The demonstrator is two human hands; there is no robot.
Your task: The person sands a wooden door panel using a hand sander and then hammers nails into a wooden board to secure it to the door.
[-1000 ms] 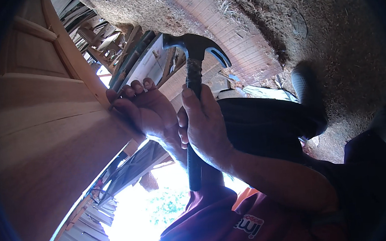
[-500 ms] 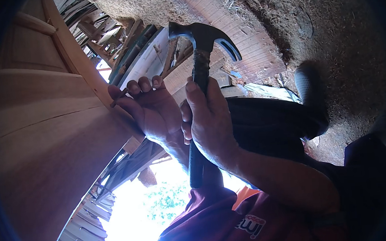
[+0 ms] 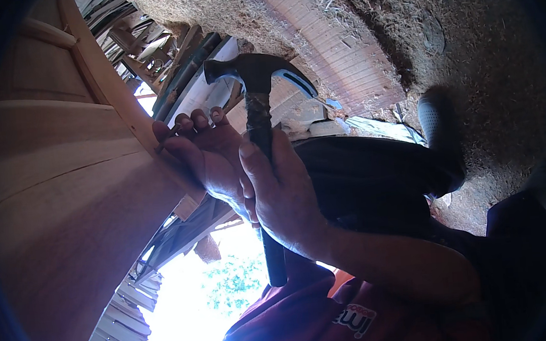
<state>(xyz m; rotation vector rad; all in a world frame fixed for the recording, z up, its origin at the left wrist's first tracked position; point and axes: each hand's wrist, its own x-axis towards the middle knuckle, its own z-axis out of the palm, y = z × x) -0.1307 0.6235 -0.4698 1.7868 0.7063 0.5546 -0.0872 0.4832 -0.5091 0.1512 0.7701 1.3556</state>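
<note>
A claw hammer with a black head and a taped dark handle is upright in my right hand, whose fingers wrap round the handle. Its striking face points left, toward my left hand. Between thumb and forefinger, my left hand pinches a thin nail with its end at the edge of a wooden panelled door. The other fingers of that hand are loosely curled, and its heel lies by the door edge. Part of the left wrist is hidden behind my right hand and the hammer.
The door fills the left side, with a long crack in it. Wood scraps are piled behind. A wide plank lies on the ground among sawdust. A grey perforated shoe stands to the right. Bright daylight shows below.
My right hand has brought the hammer left and slightly down, closer to my left hand. The left hand keeps its pinch on the nail in nearly the same place.
</note>
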